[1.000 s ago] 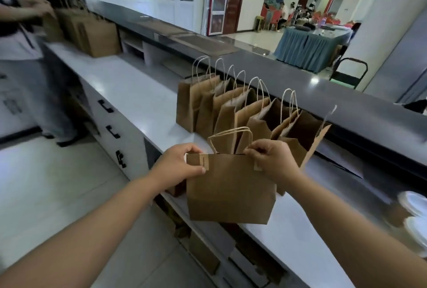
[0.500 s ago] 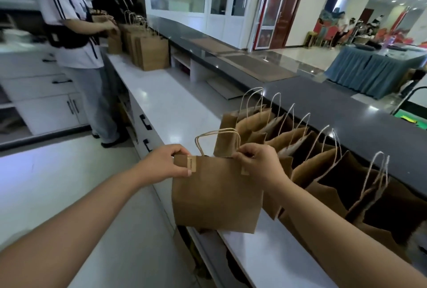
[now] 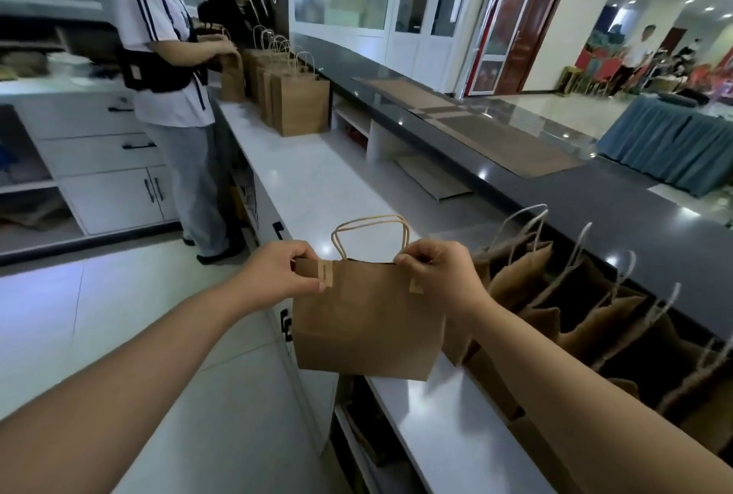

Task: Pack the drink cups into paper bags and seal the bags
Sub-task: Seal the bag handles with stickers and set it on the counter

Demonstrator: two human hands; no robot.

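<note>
Pinching paper bag (image 3: 365, 327) rim | left hand (image 3: 277, 275), right hand (image 3: 440, 275) | over counter (image 3: 317, 184) edge

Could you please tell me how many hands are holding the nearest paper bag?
2. The left hand pinches the top left corner of the paper bag; the right hand pinches its top right corner. No other hand touches it, though its far side is hidden.

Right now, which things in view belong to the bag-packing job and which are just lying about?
In the job: held paper bag, pinched at its top edge by left hand and right hand; row of open bags beside it.
Lying about: second person's bags, flat cardboard sheet, blue-draped table.
</note>
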